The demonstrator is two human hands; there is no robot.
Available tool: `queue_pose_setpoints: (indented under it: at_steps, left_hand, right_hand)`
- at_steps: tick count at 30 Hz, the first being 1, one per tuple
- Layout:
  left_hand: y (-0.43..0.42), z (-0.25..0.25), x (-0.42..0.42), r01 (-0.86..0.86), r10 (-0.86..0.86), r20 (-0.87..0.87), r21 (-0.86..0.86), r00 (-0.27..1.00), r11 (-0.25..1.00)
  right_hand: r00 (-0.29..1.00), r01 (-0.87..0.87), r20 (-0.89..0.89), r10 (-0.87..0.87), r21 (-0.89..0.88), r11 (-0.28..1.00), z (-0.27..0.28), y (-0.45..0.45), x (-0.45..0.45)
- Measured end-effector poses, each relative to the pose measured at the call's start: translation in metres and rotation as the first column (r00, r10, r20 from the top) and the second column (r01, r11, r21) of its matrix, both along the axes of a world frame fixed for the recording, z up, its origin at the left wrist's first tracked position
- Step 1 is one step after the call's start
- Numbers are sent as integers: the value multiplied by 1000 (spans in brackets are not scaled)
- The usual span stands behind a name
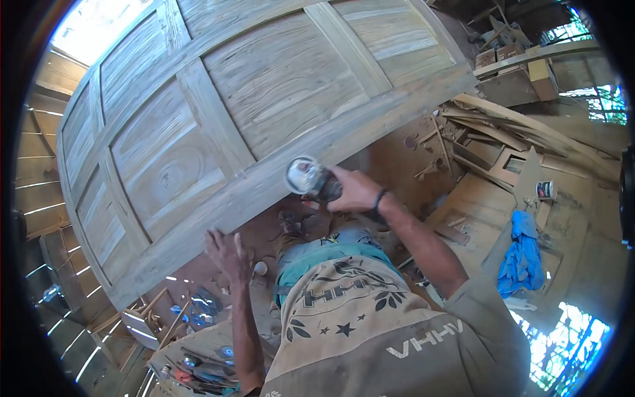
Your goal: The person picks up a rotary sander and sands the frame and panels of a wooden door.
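Note:
My right hand (357, 190) is wrapped round a can-like thing (314, 178) with a round, silvery top and a darker body. It is blurred, so its exact kind does not show. I hold it at the near edge of a large wooden panelled door (278, 86), whose frame strips divide it into several panels. My left hand (228, 255) has its fingers apart and holds nothing. Its fingertips are at the door's near edge, farther left; whether they touch the wood I cannot tell.
Wood offcuts (489, 135) are piled to the right of the door. A blue cloth (522, 258) hangs near a small labelled tub (545, 190) on the right. At the lower left, tools and small items crowd a bench (198, 344). Wood scraps litter the floor.

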State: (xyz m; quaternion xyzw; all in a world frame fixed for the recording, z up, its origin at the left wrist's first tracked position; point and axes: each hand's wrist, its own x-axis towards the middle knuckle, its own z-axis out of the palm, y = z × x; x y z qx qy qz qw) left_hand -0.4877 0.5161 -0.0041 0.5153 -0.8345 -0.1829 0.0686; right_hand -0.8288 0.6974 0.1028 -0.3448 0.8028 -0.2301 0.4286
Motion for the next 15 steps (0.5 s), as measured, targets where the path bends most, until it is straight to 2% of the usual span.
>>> queue_pose_setpoints:
  at_steps: [1,5,7,8,9,10,11,13,15]
  left_hand:
    - [10,2,-21,78,-78,-53,-11,996,997]
    - [46,11,-115,170,-169,-53,17,984,985]
    - [69,14,-157,293,-290,-48,55,956,955]
    - [81,12,-178,287,-284,-51,59,957,956]
    - [91,10,-198,350,-343,-96,57,934,935]
    - [100,8,-213,411,-402,-134,52,906,910]
    - [109,7,-228,406,-397,-130,50,909,912]
    - [127,6,-255,521,-510,-149,44,847,852]
    - [141,7,-273,547,-535,-142,57,833,835]
  right_hand:
    - [999,33,-13,-32,14,999,5,13,-19]
    - [988,126,-98,-121,52,991,7,65,-98]
    - [981,173,-106,-162,103,980,7,92,-125]
    - [972,189,-155,-176,76,979,5,104,-142]
    - [961,202,-204,-189,45,978,2,114,-158]
    - [956,200,-204,-210,-72,977,-3,124,-171]
    - [958,195,-200,-206,-75,978,-5,133,-186]
    - [951,305,-50,-305,-8,952,-3,148,-209]
    - [936,345,-60,-346,-35,938,1,162,-230]
